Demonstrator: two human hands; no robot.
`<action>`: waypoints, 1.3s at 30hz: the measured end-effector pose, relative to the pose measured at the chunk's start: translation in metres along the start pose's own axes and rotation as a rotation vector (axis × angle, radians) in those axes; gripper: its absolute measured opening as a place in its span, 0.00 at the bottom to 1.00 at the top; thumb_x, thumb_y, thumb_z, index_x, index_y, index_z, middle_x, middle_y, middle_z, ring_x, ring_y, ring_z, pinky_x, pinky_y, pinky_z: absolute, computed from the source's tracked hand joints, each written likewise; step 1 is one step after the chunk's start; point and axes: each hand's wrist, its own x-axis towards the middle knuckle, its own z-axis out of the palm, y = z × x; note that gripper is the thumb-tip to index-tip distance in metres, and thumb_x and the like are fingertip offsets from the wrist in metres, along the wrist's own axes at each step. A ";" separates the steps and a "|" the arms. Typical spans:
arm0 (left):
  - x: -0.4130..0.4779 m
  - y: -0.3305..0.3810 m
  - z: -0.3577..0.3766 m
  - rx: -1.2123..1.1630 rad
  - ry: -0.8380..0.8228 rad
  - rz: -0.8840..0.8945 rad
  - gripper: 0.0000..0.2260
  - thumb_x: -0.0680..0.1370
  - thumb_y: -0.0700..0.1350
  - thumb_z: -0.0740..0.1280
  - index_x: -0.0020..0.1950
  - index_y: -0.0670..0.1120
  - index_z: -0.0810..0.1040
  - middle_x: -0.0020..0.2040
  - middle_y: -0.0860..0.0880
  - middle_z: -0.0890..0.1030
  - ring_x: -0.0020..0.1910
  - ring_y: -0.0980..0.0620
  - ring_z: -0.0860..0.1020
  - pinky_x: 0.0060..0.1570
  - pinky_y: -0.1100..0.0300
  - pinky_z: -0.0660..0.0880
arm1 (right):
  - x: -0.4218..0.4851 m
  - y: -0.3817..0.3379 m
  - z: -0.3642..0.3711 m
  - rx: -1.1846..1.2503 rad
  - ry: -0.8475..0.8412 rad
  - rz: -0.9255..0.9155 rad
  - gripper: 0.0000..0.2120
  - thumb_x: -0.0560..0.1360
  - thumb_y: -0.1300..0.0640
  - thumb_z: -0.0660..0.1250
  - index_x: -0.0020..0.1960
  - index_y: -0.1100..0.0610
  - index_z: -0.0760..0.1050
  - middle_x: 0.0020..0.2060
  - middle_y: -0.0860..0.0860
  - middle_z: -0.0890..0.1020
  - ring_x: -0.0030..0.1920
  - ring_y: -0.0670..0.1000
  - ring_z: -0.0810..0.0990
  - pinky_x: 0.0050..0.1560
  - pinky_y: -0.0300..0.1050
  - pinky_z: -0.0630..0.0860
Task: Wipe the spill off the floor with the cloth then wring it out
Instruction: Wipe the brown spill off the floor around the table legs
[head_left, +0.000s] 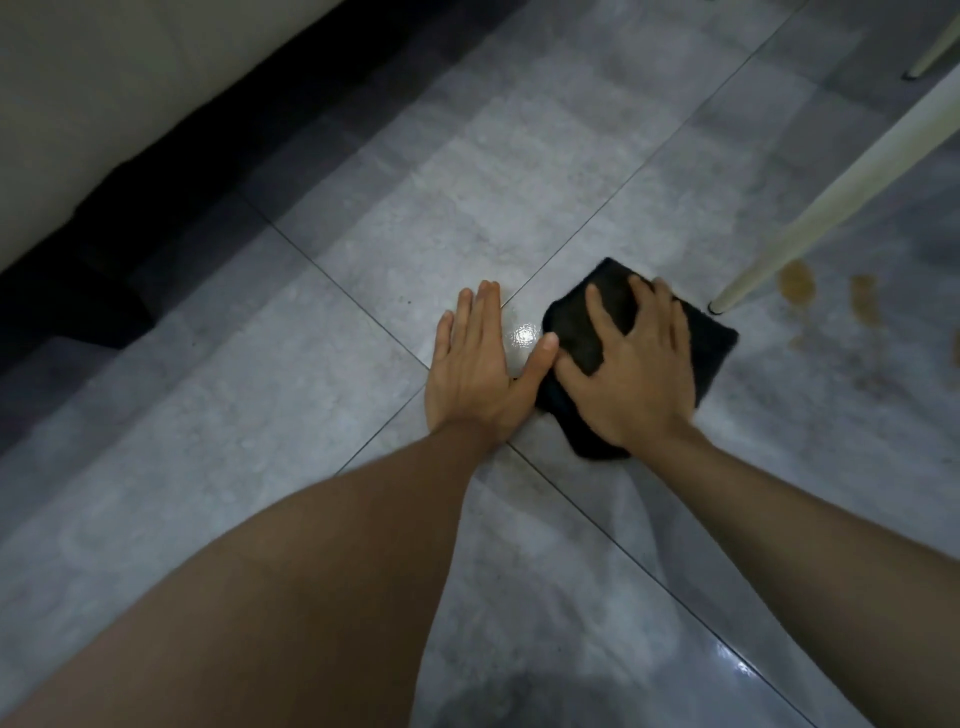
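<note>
A right hand (631, 371), fingers spread, presses a black cloth (711, 353) onto grey floor tiles (363, 249). The left hand (470, 371) lies flat and empty beside it; brown spill (797, 283) sits near a white chair leg (831, 197)

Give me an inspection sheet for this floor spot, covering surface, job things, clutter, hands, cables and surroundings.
Surface: grey tiled floor, glossy, with a wet glint between the hands.
Job's things: black cloth flat on the floor; brown spill unwiped, right of the cloth, beyond the table leg.
Clutter: nothing seen.
Hands: left hand flat on bare tile; right hand spread, pressing the cloth.
Cables: nothing seen.
Surroundings: white table leg foot beside the cloth; pale sofa upper left.
</note>
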 end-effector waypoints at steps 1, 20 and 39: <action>0.000 0.000 0.000 0.004 0.002 0.003 0.42 0.77 0.72 0.40 0.83 0.46 0.47 0.84 0.49 0.50 0.82 0.53 0.44 0.80 0.52 0.42 | 0.007 0.002 -0.001 -0.028 -0.024 0.064 0.38 0.77 0.31 0.51 0.81 0.50 0.59 0.80 0.63 0.58 0.81 0.63 0.50 0.80 0.60 0.46; -0.001 -0.002 -0.002 0.027 -0.032 0.073 0.41 0.76 0.73 0.40 0.83 0.50 0.51 0.83 0.52 0.54 0.82 0.50 0.44 0.79 0.48 0.41 | 0.026 -0.039 0.015 0.020 -0.048 0.058 0.37 0.79 0.36 0.40 0.83 0.53 0.51 0.82 0.59 0.52 0.82 0.61 0.48 0.80 0.59 0.44; 0.002 -0.006 0.006 0.321 -0.101 0.259 0.28 0.84 0.62 0.42 0.83 0.54 0.47 0.84 0.52 0.49 0.82 0.50 0.45 0.79 0.46 0.44 | -0.092 0.043 -0.004 0.055 -0.042 0.003 0.34 0.79 0.36 0.53 0.81 0.50 0.60 0.82 0.55 0.59 0.81 0.58 0.54 0.80 0.58 0.49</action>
